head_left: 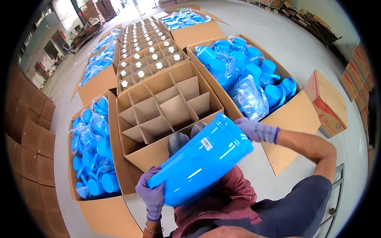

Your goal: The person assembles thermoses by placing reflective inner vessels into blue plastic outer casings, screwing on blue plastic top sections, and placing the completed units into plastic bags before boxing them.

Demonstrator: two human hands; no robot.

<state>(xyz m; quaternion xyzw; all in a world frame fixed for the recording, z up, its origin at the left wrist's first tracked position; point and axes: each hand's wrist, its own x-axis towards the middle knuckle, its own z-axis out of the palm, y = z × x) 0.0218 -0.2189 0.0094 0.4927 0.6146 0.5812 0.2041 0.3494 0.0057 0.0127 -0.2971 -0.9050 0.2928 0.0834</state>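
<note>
Along the left edge, stacked brown cartons in several tiers. Farther back on that side, a wall with a dark doorway, then a low heap of flat scraps. On the grey floor to the right, a closed tan carton with red markings; beyond, more stacked boxes near the rim. Toward the upper right, a pile of dark boards and a wheeled cart, partly cut off.

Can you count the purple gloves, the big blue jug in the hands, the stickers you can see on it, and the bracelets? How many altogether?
Purple gloves: 2
Big blue jug: 1
White barcode sticker: 1
Pale bracelet: 1
Total: 5
</note>
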